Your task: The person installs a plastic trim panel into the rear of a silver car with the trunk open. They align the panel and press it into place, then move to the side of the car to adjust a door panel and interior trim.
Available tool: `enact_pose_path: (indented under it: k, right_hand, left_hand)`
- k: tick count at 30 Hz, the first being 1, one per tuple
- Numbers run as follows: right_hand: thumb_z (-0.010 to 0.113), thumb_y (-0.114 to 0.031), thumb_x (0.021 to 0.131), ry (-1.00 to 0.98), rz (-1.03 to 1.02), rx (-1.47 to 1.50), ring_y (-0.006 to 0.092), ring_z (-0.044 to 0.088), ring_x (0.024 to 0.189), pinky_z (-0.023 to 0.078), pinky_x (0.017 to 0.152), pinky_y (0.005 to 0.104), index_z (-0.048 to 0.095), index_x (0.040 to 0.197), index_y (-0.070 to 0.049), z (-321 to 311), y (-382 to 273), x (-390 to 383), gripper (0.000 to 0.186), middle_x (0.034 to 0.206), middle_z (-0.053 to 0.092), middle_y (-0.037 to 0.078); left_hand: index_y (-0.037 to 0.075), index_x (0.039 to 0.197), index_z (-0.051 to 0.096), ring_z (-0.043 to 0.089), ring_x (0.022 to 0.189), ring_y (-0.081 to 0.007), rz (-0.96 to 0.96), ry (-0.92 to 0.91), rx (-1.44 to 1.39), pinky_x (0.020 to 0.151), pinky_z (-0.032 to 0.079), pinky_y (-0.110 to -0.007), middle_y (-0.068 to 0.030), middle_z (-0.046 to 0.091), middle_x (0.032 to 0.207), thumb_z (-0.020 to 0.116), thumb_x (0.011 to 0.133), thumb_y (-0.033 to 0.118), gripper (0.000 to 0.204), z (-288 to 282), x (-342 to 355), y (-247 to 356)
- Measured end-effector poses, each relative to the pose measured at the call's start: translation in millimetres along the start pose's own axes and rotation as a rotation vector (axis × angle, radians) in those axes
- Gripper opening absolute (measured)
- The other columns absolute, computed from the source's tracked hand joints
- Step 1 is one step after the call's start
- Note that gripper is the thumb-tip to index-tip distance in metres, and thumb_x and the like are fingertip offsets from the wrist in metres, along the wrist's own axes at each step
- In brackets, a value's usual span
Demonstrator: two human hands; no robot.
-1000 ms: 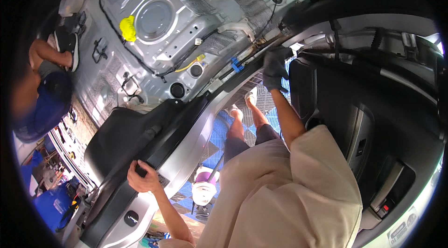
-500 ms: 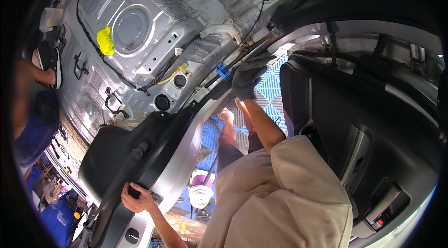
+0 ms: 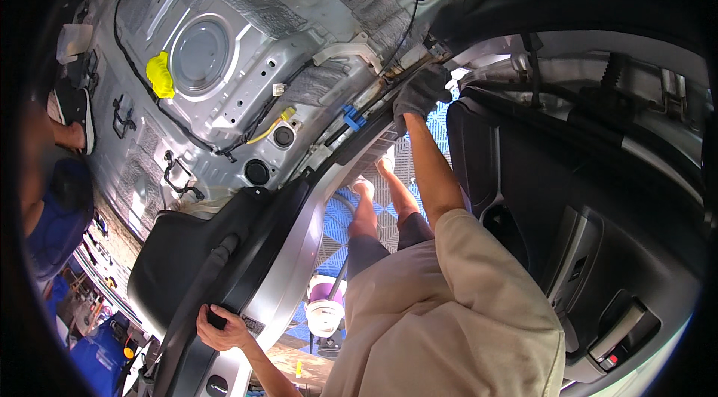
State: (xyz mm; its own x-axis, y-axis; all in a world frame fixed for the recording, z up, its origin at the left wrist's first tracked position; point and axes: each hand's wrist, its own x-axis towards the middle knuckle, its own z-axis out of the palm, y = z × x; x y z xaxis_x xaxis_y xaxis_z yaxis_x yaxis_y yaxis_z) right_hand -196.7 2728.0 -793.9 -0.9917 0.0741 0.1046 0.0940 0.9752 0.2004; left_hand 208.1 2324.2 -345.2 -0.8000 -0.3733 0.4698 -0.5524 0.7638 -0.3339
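My left hand (image 3: 223, 328) is bare, its fingers and thumb curled at the edge of the black pillar trim (image 3: 187, 345) in the lower left. A dark seat belt (image 3: 196, 285) runs along that trim. My right hand (image 3: 423, 90) wears a dark grey glove and is at the far end of the door sill (image 3: 366, 144), beside the open door's front edge. Its fingers look bent and closed, but their tips, and anything in them, are hidden. The bare metal car floor (image 3: 247, 90) lies on the far side of the sill.
A black door panel (image 3: 568, 195) fills the right side. A yellow bundle (image 3: 160, 75), wiring (image 3: 183, 128) and a blue clip (image 3: 354, 117) lie on the car floor. Below the sill stands a white bucket (image 3: 324, 316). Another person's shoe (image 3: 72, 109) shows at far left.
My gloved right hand has moved forward and right along the sill, and its fingers have bent in. My left hand stays at the trim. The view has shifted slightly.
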Motion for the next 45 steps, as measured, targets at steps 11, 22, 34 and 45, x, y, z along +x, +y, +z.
enact_pose_path:
  k: [11,22,34,45]
  right_hand:
    - [0.082,-0.014,0.080,-0.095,-0.101,0.079,0.0114,0.057,0.072,0.048,0.072,0.0323,0.066,0.088,-0.018,12.7,27.4,30.3,0.018,0.078,0.058,-0.007]
    - [0.082,-0.014,0.080,-0.023,-0.059,-0.085,0.0097,0.056,0.071,0.048,0.071,0.0309,0.065,0.088,-0.019,10.9,6.7,-6.1,0.019,0.077,0.056,-0.008]
    - [0.083,-0.013,0.079,0.045,-0.192,-0.424,0.0078,0.055,0.069,0.047,0.069,0.0293,0.065,0.088,-0.020,52.0,37.9,17.8,0.021,0.075,0.055,-0.009]
    - [0.086,-0.010,0.081,0.019,-0.063,-2.097,0.0048,0.058,0.073,0.051,0.074,0.0252,0.063,0.087,-0.016,-77.7,-29.7,-25.6,0.024,0.079,0.056,-0.008]
  left_hand:
    - [0.006,0.098,0.078,0.074,0.086,-0.0274,0.005,0.028,-0.021,0.075,0.054,-0.040,-0.0054,0.078,0.093,0.070,0.101,0.028,0.023,2.2,-0.2,-1.9]
    - [0.005,0.096,0.078,0.074,0.085,-0.0276,-0.026,0.019,-0.027,0.074,0.054,-0.040,-0.0061,0.078,0.093,0.069,0.101,0.028,0.025,0.2,1.1,0.8]
    - [0.005,0.095,0.078,0.075,0.085,-0.0268,-0.018,0.017,-0.034,0.075,0.055,-0.040,-0.0052,0.078,0.091,0.072,0.100,0.025,0.022,3.2,-2.7,-3.5]
    - [0.005,0.095,0.078,0.074,0.086,-0.0276,-0.025,0.000,-0.021,0.077,0.055,-0.040,-0.0055,0.078,0.092,0.071,0.100,0.025,0.022,-1.0,1.6,2.8]
